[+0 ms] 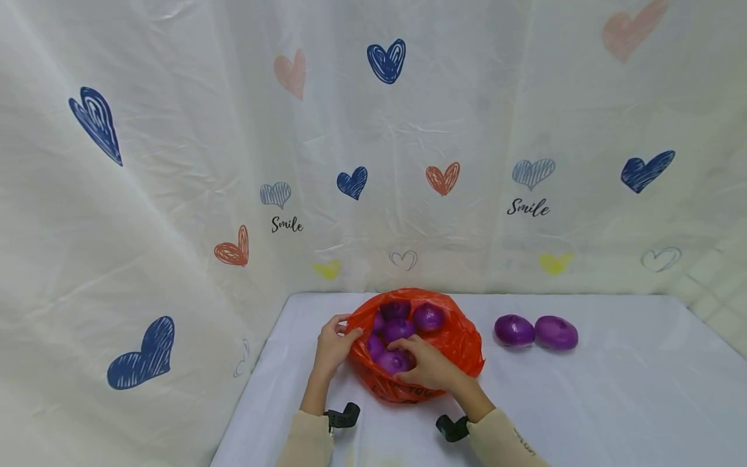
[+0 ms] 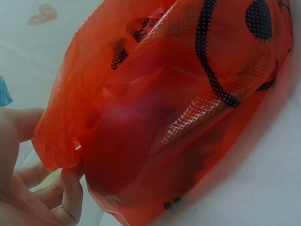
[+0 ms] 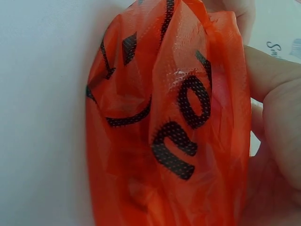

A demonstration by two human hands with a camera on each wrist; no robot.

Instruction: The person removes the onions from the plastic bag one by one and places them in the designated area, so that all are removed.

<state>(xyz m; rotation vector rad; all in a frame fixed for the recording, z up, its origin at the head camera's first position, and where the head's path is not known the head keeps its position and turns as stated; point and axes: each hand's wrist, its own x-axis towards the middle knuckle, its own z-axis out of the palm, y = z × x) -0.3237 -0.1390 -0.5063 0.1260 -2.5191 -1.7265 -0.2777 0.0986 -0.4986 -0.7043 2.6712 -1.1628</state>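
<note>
An orange plastic bag (image 1: 461, 344) with black print lies open on the white table (image 1: 613, 402), with several purple onions (image 1: 428, 316) inside. My left hand (image 1: 335, 344) pinches the bag's left rim (image 2: 61, 155). My right hand (image 1: 428, 366) reaches into the bag's mouth, its fingers curled over a purple onion (image 1: 392, 360) at the near side. In the right wrist view the bag (image 3: 174, 136) fills the frame, with the right hand (image 3: 277, 122) behind it. The left wrist view shows a dark onion (image 2: 127, 146) through the thin plastic.
Two more purple onions (image 1: 514, 330) (image 1: 556, 333) lie side by side on the table right of the bag. A white curtain (image 1: 175, 194) printed with hearts hangs behind and to the left. The table's left edge (image 1: 245, 402) runs close to my left arm.
</note>
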